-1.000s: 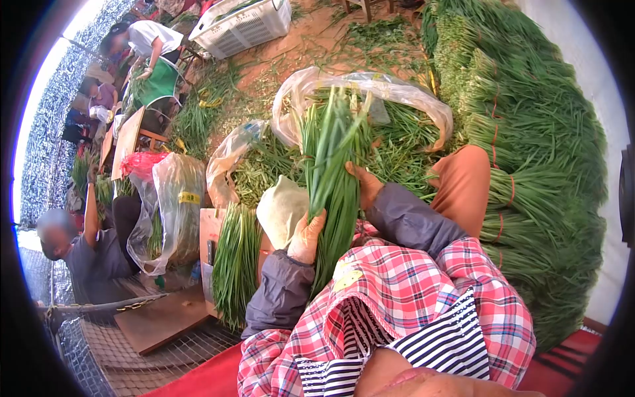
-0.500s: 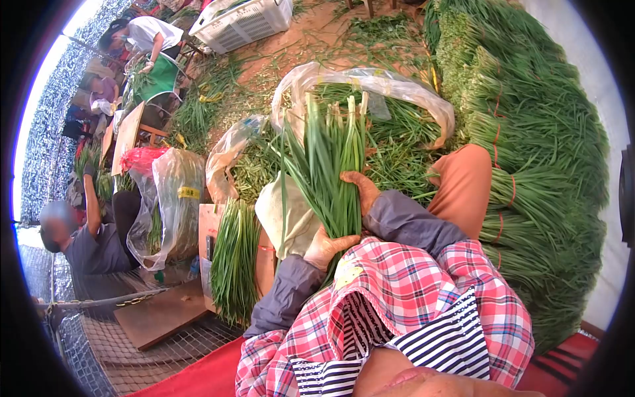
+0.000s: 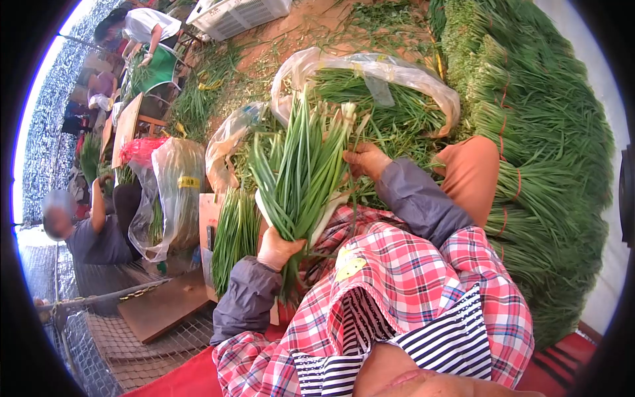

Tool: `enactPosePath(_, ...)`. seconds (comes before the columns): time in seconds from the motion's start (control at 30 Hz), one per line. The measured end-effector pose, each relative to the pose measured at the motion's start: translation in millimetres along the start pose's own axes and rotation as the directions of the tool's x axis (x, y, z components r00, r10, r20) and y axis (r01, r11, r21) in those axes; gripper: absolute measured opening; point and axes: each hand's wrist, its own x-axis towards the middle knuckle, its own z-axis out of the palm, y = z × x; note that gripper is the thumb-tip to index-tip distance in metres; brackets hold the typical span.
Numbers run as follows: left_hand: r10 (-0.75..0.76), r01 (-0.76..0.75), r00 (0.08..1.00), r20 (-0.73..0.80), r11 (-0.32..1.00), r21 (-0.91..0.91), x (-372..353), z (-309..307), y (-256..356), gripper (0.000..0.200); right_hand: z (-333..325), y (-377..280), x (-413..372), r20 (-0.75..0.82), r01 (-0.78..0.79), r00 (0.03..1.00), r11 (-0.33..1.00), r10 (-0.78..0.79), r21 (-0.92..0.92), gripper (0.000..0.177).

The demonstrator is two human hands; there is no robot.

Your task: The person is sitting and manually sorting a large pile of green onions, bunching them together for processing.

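My left hand (image 3: 281,249) is wrapped round the lower, leafy part of a bunch of garlic chives (image 3: 301,172). The bunch stands upright before my chest, pale stem ends at the top and leaves fanned out to the left. Close to its right side, my right hand (image 3: 368,161) has its fingers curled together; what they hold, if anything, I cannot make out. Another pile of chives (image 3: 237,228) lies on a wooden board (image 3: 210,198) to the left, beside a knife (image 3: 210,239).
An open plastic bag (image 3: 450,109) with loose greens lies ahead. Tied chive bundles (image 3: 529,178) are stacked along the right. At left stand a filled clear bag (image 3: 178,198) and a brown board (image 3: 162,308). A white crate (image 3: 238,16) is at the back. Other people work at left.
The bunch has shifted left and its leaves spread wider. My left hand moved left with it. My right hand has come off the bunch's side and moved slightly up.
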Motion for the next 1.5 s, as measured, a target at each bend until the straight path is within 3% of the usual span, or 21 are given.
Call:
enactPosePath(0.1,-0.039,0.039,0.999,-0.012,0.999,-0.006,-12.2,-9.8,-9.0,0.036,8.1,24.7,5.8,-0.004,0.024,1.0,0.999,-0.024,-0.044,0.028)
enactPosePath(0.2,-0.104,0.104,0.995,0.005,0.993,0.062,-13.7,-19.0,-14.8,0.036,0.8,24.8,9.6,-0.027,0.033,0.998,0.775,-0.064,-0.63,0.032)
enactPosePath(0.27,-0.22,0.218,0.975,0.028,0.975,0.05,-15.3,-24.7,-20.2,0.037,-12.4,35.3,21.7,-0.14,0.046,0.965,0.67,-0.221,-0.741,0.024)
enactPosePath(0.3,-0.12,0.116,0.992,0.024,0.985,0.126,-15.7,-25.4,-30.7,0.039,-10.8,20.2,13.7,-0.176,0.038,0.938,0.593,-0.298,-0.804,0.022)
enactPosePath(0.33,-0.103,0.101,0.995,0.006,0.981,0.169,-19.0,-27.9,-38.0,0.039,-70.5,58.5,70.9,-0.2,0.219,0.909,0.826,-0.366,-0.52,0.024)
enactPosePath(0.4,-0.064,0.069,0.998,-0.029,0.962,0.262,-28.5,-34.5,-48.1,0.04,-75.2,-34.7,32.9,-0.562,-0.115,0.821,0.935,-0.101,-0.336,0.017)
enactPosePath(0.43,-0.066,0.074,0.997,-0.041,0.97,0.23,-33.0,-33.1,-43.4,0.039,-82.8,-53.7,15.8,-0.666,0.083,0.695,0.95,-0.272,-0.302,0.022)
enactPosePath(0.47,-0.076,0.084,0.996,-0.046,0.972,0.217,-33.8,-31.3,-48.3,0.038,-101.8,-60.7,17.7,-0.472,0.066,0.83,0.894,-0.296,-0.444,0.033)
enactPosePath(0.5,-0.082,0.09,0.995,-0.051,0.974,0.206,-32.3,-30.5,-55.7,0.038,-113.9,-57.7,36.6,-0.298,-0.229,0.949,0.43,-0.1,-0.873,0.039)
enactPosePath(0.53,-0.079,0.089,0.995,-0.06,0.977,0.195,-31.1,-31.0,-60.7,0.038,-119.3,-53.2,52.8,-0.269,-0.217,0.946,-0.266,0.179,-0.939,0.046)
enactPosePath(0.57,-0.067,0.078,0.995,-0.07,0.982,0.169,-30.5,-28.8,-58.1,0.037,-87.3,-62.7,36.7,-0.379,-0.301,0.912,-0.376,0.154,-0.876,0.055)
enactPosePath(0.67,-0.068,0.081,0.993,-0.096,0.986,0.145,-29.5,-27.0,-70.7,0.036,-34.4,-58.4,22.1,0.029,0.025,0.968,-0.016,-0.25,-1.0,0.054)
enactPosePath(0.73,-0.116,0.12,0.992,-0.052,0.99,0.077,-30.1,-30.3,-71.5,0.037,-0.7,-37.9,22.6,0.303,0.328,0.927,0.085,-0.223,-0.941,0.047)
enactPosePath(0.77,-0.125,0.127,0.991,-0.036,0.991,0.031,-30.6,-31.3,-70.4,0.037,24.4,-46.9,24.6,0.274,0.314,0.944,-0.249,0.184,-0.916,0.044)
enactPosePath(0.8,-0.133,0.132,0.991,-0.018,0.991,-0.014,-29.7,-31.8,-68.2,0.038,15.0,-38.4,29.5,0.29,0.334,0.938,-0.262,0.193,-0.906,0.038)
enactPosePath(0.87,-0.098,0.097,0.995,-0.027,0.995,-0.022,-28.2,-29.8,-68.2,0.039,-4.1,-39.5,32.2,0.189,0.17,0.979,0.219,0.07,-0.961,0.032)
enactPosePath(1.0,-0.081,0.081,0.997,-0.002,0.995,-0.061,-20.1,-26.0,-74.1,0.042,22.3,-53.3,37.8,0.122,0.085,0.982,-0.238,-0.143,-0.967,0.027)
enactPosePath(1.1,-0.063,0.063,0.998,0.01,0.998,-0.01,-15.9,-25.9,-72.5,0.047,15.8,-54.2,47.2,0.133,0.101,0.984,-0.255,-0.115,-0.962,0.03)
enactPosePath(1.3,-0.113,0.142,0.983,0.148,0.968,-0.208,-12.3,-32.8,-55.5,0.052,3.8,-46.1,34.8,0.102,0.057,0.982,-0.262,-0.161,-0.963,0.031)
enactPosePath(1.43,-0.121,0.138,0.982,0.142,0.983,-0.121,-4.3,-30.2,-55.0,0.057,15.1,-53.0,43.1,0.192,0.087,0.973,-0.566,-0.129,-0.82,0.03)
enactPosePath(1.5,-0.146,0.159,0.983,0.108,0.98,-0.123,-3.1,-24.6,-51.7,0.059,16.1,-58.0,51.5,0.216,0.067,0.958,-0.586,-0.188,-0.807,0.026)
